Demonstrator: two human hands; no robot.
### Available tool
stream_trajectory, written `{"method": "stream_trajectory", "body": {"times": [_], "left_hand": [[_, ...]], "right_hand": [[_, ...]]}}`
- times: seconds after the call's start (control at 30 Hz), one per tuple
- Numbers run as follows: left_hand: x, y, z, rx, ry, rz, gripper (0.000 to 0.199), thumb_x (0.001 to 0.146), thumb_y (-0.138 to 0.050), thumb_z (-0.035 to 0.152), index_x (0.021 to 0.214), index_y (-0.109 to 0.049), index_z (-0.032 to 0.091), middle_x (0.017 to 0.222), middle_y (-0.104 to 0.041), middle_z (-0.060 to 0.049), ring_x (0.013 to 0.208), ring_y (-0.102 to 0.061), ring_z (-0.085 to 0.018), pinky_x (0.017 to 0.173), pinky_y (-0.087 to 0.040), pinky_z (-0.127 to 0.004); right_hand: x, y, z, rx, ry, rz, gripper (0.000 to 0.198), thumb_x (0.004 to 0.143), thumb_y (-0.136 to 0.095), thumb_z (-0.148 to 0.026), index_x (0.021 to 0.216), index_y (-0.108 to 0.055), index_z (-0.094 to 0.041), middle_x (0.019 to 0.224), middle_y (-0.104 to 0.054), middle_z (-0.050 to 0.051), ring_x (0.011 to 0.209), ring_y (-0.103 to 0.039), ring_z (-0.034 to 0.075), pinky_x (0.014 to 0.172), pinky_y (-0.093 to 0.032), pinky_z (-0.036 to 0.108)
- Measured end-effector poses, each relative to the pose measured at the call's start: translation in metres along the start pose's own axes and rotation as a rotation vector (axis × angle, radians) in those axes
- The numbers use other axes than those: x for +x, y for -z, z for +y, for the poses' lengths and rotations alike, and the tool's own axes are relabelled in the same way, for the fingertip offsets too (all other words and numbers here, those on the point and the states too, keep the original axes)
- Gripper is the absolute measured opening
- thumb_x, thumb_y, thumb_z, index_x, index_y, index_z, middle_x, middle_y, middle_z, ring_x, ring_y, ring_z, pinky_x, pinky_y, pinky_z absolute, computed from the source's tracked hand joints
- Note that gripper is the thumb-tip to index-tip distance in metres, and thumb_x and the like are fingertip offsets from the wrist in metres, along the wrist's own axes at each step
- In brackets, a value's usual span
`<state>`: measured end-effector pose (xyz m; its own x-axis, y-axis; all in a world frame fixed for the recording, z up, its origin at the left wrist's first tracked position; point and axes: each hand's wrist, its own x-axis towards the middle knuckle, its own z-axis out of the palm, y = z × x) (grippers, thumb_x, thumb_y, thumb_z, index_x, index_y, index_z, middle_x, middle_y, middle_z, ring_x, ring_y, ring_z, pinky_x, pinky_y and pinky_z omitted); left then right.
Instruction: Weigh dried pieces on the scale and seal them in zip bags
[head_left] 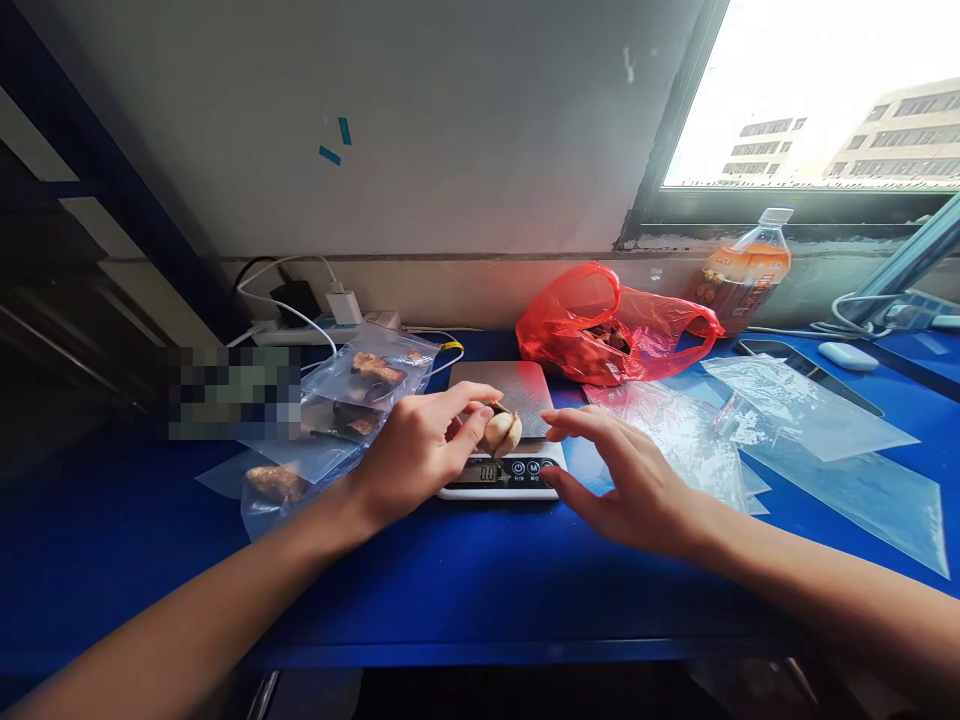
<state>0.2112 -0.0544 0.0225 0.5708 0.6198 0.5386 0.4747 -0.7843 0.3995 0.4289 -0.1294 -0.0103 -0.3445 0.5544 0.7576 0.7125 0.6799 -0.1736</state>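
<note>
My left hand pinches a pale, segmented, bulb-like piece with brown husk between thumb and fingers. It is held above the front part of a white digital kitchen scale, whose display reads 0.0. Behind the held piece lies the scale's bare metal plate. At the scale's right side my right hand is open, thumb and fingers spread, with nothing in it. Left of the scale, clear zip bags hold brown, knobbly dried pieces.
A red plastic bag with dark pieces inside stands behind the scale, beside a drink bottle. Flat clear bags, a phone and a white case lie right. A power strip with chargers sits by the wall.
</note>
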Motion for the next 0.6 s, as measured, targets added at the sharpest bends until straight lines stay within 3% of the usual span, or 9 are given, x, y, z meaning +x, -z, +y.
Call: {"method": "stream_trajectory", "body": {"times": [0.17,0.33,0.4,0.5,0.6], "left_hand": [[0.011,-0.003,-0.018,0.109,0.213,0.063,0.023,0.092,-0.053,0.034,0.097,-0.071,0.02,0.08,-0.076,-0.001,0.069,-0.071,-0.016,0.067,-0.053,-0.026],[0.022,-0.009,-0.029,0.198,0.319,0.054,0.027,0.093,-0.052,0.035,0.106,-0.068,0.018,0.088,-0.077,-0.007,0.077,-0.072,-0.024,0.073,-0.054,-0.035],[0.021,-0.007,-0.024,0.217,0.328,0.011,0.033,0.093,-0.052,0.038,0.114,-0.064,0.016,0.103,-0.076,-0.011,0.09,-0.072,-0.027,0.082,-0.055,-0.04],[0.015,0.004,-0.009,0.26,0.26,-0.045,0.05,0.093,-0.05,0.043,0.133,-0.052,0.014,0.133,-0.062,-0.015,0.12,-0.06,-0.032,0.101,-0.049,-0.046],[0.012,0.026,-0.001,0.283,0.2,-0.05,0.054,0.092,-0.049,0.047,0.138,-0.047,0.018,0.137,-0.058,-0.012,0.12,-0.06,-0.03,0.104,-0.048,-0.045]], "right_hand": [[0.003,0.004,0.004,0.012,-0.024,0.006,0.037,0.092,-0.057,-0.02,0.127,-0.046,-0.018,0.098,-0.07,0.01,0.084,-0.069,0.021,0.071,-0.058,0.032],[0.003,0.004,0.004,0.042,-0.04,-0.007,0.038,0.091,-0.056,-0.019,0.128,-0.045,-0.017,0.096,-0.069,0.009,0.084,-0.068,0.02,0.07,-0.058,0.031],[0.004,0.007,0.005,0.025,-0.03,0.002,0.039,0.091,-0.057,-0.019,0.128,-0.046,-0.016,0.097,-0.069,0.01,0.084,-0.068,0.02,0.072,-0.057,0.031],[0.009,0.016,0.013,-0.049,-0.002,0.047,0.036,0.09,-0.06,-0.019,0.125,-0.05,-0.017,0.097,-0.07,0.011,0.085,-0.068,0.021,0.073,-0.056,0.032],[0.015,0.027,0.034,-0.147,0.003,0.107,0.028,0.09,-0.061,-0.019,0.117,-0.056,-0.019,0.097,-0.071,0.01,0.087,-0.068,0.022,0.075,-0.055,0.035]]}}
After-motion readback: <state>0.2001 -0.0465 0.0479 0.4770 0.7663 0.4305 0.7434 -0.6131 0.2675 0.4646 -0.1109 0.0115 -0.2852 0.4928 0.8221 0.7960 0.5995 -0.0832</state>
